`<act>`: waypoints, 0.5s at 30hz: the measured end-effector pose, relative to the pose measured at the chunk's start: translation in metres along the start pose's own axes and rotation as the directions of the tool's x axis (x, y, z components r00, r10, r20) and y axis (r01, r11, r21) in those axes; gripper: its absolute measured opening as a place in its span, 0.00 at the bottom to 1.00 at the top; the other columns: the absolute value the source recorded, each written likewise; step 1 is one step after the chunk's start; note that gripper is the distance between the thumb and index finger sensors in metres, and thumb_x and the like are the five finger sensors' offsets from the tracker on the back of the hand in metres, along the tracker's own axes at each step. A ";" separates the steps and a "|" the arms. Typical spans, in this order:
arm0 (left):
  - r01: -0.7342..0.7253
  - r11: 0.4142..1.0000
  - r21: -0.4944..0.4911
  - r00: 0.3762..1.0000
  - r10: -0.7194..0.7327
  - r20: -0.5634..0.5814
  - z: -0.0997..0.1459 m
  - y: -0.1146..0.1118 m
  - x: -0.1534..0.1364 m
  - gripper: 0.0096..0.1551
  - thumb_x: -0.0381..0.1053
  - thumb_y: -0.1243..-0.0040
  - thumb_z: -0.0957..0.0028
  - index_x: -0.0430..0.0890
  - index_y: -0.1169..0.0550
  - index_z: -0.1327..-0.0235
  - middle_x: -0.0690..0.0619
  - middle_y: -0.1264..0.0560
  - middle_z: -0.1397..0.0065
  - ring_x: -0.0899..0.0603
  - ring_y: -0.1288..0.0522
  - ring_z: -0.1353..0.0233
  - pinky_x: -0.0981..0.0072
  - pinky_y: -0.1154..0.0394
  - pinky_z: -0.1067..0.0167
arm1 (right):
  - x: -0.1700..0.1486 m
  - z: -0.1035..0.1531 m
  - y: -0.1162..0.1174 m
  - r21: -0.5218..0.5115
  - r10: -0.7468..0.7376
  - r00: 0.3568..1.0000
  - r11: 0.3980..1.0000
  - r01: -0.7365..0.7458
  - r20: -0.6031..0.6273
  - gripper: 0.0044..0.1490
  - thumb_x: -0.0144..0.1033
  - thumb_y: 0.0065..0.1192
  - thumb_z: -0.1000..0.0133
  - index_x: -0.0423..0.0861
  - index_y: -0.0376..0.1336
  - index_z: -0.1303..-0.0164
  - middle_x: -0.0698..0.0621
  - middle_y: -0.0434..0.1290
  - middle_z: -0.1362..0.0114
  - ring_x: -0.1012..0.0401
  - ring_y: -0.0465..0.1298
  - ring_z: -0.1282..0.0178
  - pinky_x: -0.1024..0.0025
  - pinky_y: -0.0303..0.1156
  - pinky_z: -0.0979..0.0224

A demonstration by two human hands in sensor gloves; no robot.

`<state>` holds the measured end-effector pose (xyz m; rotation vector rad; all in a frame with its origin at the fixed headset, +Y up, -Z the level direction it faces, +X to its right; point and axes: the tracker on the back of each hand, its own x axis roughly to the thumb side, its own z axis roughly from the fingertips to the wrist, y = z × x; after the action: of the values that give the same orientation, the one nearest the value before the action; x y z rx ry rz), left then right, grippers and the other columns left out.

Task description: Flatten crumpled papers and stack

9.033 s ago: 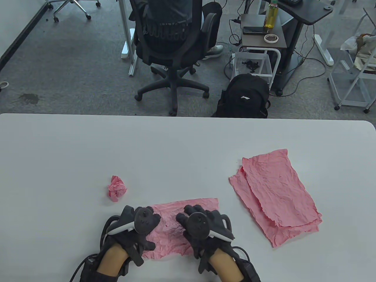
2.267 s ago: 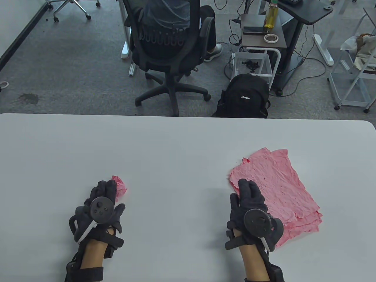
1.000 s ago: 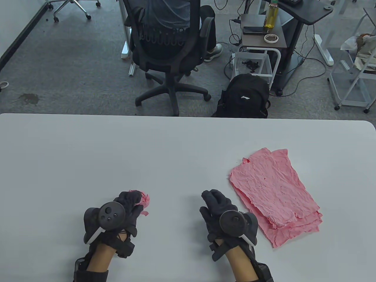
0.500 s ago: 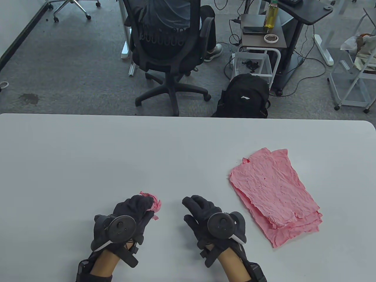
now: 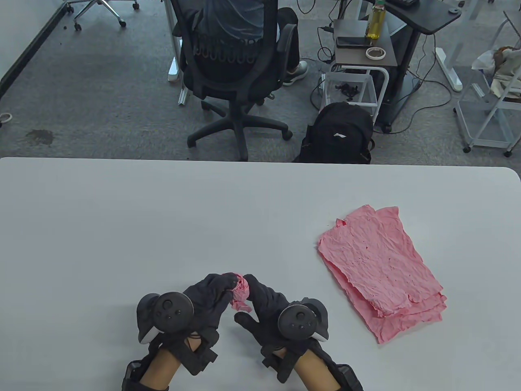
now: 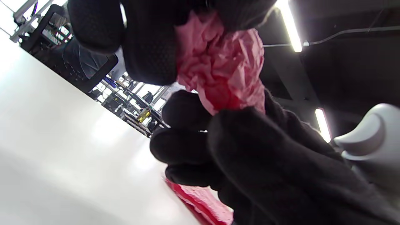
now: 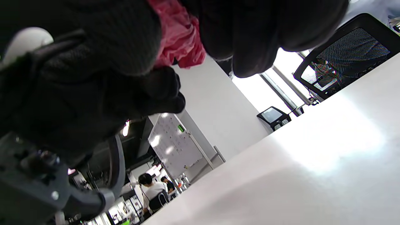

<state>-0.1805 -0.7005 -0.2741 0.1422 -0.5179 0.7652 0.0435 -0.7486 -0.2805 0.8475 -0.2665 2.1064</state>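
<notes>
A crumpled pink paper ball (image 5: 241, 293) is held between both gloved hands above the near middle of the white table (image 5: 163, 211). My left hand (image 5: 211, 291) grips it from the left and my right hand (image 5: 260, 293) pinches it from the right. The ball also shows in the left wrist view (image 6: 222, 68) and in the right wrist view (image 7: 179, 37), pressed between black fingers. A stack of flattened pink sheets (image 5: 378, 269) lies on the table to the right, apart from both hands; its edge shows in the left wrist view (image 6: 200, 203).
Beyond the table's far edge stand an office chair (image 5: 232, 61), a black backpack (image 5: 340, 134) and a small side cart (image 5: 362, 45) on the grey carpet.
My left hand picked up the crumpled ball at the left and carried it right toward the middle. My right hand left the stack, moved left, and now holds the ball too.
</notes>
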 end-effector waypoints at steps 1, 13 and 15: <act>-0.027 1.000 0.010 1.000 0.027 0.008 0.004 -0.003 -0.006 0.29 0.54 0.47 0.42 0.60 0.32 0.24 0.52 0.24 0.33 0.45 0.16 0.44 0.47 0.26 0.33 | 0.002 0.000 -0.003 -0.021 -0.029 0.999 0.999 0.030 0.016 0.50 0.46 0.64 0.45 0.40 0.42 0.23 0.37 0.60 0.25 0.41 0.72 0.36 0.41 0.66 0.37; -0.060 0.986 -0.157 0.996 0.069 0.055 0.011 -0.019 -0.024 0.47 0.69 0.47 0.46 0.57 0.47 0.17 0.45 0.42 0.19 0.34 0.32 0.23 0.37 0.34 0.30 | 0.010 0.000 -0.005 0.006 -0.081 0.995 0.997 0.081 0.061 0.49 0.44 0.66 0.45 0.48 0.44 0.21 0.34 0.64 0.26 0.41 0.75 0.39 0.42 0.69 0.39; -0.033 0.989 -0.143 0.997 0.041 0.060 0.011 -0.020 -0.022 0.45 0.69 0.47 0.45 0.58 0.46 0.17 0.44 0.48 0.17 0.33 0.37 0.20 0.36 0.37 0.28 | 0.009 0.001 -0.006 -0.001 -0.075 0.995 0.997 0.075 0.059 0.49 0.45 0.67 0.46 0.47 0.44 0.21 0.34 0.64 0.27 0.41 0.75 0.40 0.42 0.69 0.39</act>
<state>-0.1844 -0.7316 -0.2740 0.0248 -0.6342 0.7593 0.0447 -0.7398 -0.2749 0.9051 -0.2653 2.0130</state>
